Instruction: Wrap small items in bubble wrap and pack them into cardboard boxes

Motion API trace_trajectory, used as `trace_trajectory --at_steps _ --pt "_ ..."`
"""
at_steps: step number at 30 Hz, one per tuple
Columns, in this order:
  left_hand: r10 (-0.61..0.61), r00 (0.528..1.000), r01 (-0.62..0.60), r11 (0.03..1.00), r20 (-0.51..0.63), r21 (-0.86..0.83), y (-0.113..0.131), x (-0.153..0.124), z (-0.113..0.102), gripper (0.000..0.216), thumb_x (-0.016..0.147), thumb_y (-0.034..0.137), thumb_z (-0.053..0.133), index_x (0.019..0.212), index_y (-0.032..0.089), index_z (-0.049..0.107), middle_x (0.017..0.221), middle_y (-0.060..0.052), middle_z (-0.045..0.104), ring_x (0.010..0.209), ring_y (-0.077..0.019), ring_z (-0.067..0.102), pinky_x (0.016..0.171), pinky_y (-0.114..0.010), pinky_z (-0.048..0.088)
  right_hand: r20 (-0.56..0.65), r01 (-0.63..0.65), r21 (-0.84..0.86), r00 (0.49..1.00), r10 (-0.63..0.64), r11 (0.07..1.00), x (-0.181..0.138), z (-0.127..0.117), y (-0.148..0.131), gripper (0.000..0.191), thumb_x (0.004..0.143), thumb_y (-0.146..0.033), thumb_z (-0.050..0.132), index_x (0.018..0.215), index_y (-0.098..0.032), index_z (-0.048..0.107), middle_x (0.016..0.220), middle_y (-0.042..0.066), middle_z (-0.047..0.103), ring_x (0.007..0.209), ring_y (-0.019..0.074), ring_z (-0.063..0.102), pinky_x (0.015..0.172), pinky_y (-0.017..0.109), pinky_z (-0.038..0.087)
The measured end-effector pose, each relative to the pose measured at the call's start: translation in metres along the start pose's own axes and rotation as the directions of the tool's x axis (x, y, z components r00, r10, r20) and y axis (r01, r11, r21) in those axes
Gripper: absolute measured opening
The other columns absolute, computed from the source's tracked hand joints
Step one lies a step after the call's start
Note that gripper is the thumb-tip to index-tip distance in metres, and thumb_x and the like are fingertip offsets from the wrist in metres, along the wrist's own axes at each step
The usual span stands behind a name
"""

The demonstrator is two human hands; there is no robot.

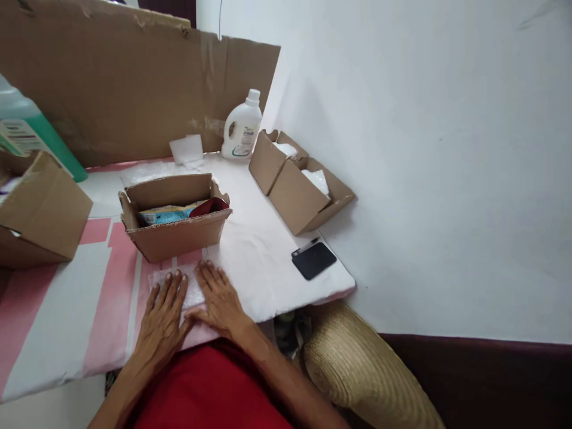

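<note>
Both palms lie face down on a sheet of clear bubble wrap (pixel 192 291) at the table's front edge. My left hand (pixel 161 319) covers its left part, fingers stretched out and slightly apart. On its right part rests my right hand (pixel 220 301), also flat, with its thumb touching or nearly touching the left thumb. Just beyond the fingers stands an open cardboard box (pixel 179 238). Inside that box are a blue-and-yellow packet (pixel 167 214) and something dark red (pixel 209 207).
Two cardboard boxes (pixel 290 199) with white wrapped contents stand by the wall, near a black flat device (pixel 314 259). A white jug (pixel 243 128) is at the back. At left are another box (pixel 49 214) and a green-liquid bottle (pixel 58 140). A straw hat (pixel 357 363) sits below the edge.
</note>
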State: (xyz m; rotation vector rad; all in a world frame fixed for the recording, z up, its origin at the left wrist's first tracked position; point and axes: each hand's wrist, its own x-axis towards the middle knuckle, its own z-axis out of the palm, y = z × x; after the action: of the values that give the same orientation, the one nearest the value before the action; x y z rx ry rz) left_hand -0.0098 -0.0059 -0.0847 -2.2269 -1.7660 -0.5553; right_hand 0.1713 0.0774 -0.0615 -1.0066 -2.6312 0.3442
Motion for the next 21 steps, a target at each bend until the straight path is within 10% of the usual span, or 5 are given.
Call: trace_trajectory --at_steps 10,16,21 --pt "0.115 0.992 -0.109 0.986 0.043 -0.129 -0.033 0.008 -0.034 0.043 0.095 0.028 0.05 0.136 0.015 0.05 0.14 -0.02 0.06 0.123 -0.0277 0.062 0.097 -0.039 0.052 0.064 -0.047 -0.07 0.997 0.052 0.996 -0.011 -0.01 0.045 0.085 0.1 -0.068 0.038 0.163 -0.014 0.022 0.17 0.012 0.015 0.158 0.031 0.014 0.126 0.054 0.018" --pt "0.359 0.933 -0.359 0.925 -0.027 -0.126 -0.039 0.012 -0.053 0.039 0.09 0.005 0.041 0.121 0.018 0.06 0.124 -0.014 0.069 0.112 -0.0215 0.065 0.093 -0.032 0.053 0.052 0.063 -0.075 0.997 -0.059 0.995 0.008 -0.031 0.072 0.088 0.092 -0.073 0.051 0.159 -0.018 0.035 0.165 0.016 0.031 0.154 0.0335 0.025 0.122 0.054 0.024" --pt "0.369 0.929 -0.363 0.91 -0.008 -0.198 -0.006 0.032 -0.071 0.033 0.093 0.008 0.043 0.114 0.023 0.063 0.094 -0.003 0.073 0.085 -0.0183 0.067 0.089 -0.035 0.052 -0.095 0.16 0.011 0.983 -0.158 0.987 -0.01 -0.061 0.037 0.087 0.084 -0.077 0.06 0.146 -0.015 0.052 0.147 0.021 0.055 0.132 0.0362 0.05 0.107 0.052 0.041"
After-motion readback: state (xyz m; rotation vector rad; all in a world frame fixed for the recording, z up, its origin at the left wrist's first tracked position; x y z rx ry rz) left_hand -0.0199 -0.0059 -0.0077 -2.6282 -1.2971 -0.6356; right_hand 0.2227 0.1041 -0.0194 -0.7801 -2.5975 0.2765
